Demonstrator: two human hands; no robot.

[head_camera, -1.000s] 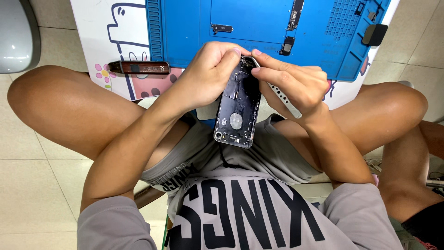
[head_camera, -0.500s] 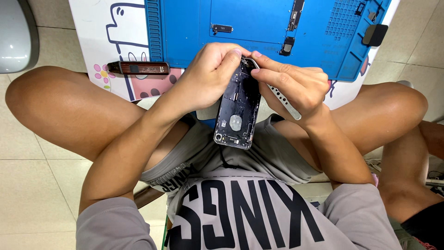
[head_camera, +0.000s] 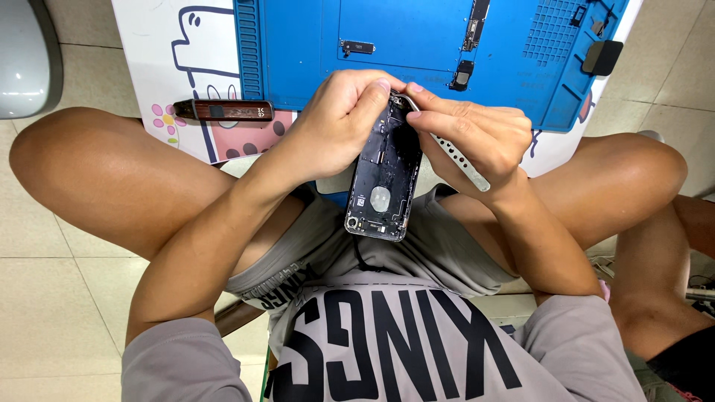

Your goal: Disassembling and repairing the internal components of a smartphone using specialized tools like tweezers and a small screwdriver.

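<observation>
Sitting cross-legged on a pale tiled floor (head_camera: pixel 67 298), a person in a grey printed T-shirt looks down at their own two hands, which work over their lap. Ahead of the knees lies a white mat with a cartoon drawing (head_camera: pixel 186 67), and on it a blue repair mat (head_camera: pixel 402 37) carrying a few small dark phone parts. A dark, reddish-brown tool handle (head_camera: pixel 223 111) lies on the white mat, left of the hands and apart from them.

Between the hands is an opened dark phone housing (head_camera: pixel 383 179), held lengthwise and tilted, its far end up by the fingers and its near end hanging over the grey shorts. The left hand (head_camera: pixel 335 123) grips that far end, fingers curled over the top edge and thumb pressed along the side. The right hand (head_camera: pixel 469 134) pinches silver tweezers (head_camera: pixel 454 152) between thumb and forefinger, the tips meeting the housing's top corner just beside the left fingertips.

Compared with the views from half a second and a second ago, almost nothing has moved: both hands keep the same grip and the tweezers stay at the same corner, which suggests slow, fine work at that one spot.
</observation>
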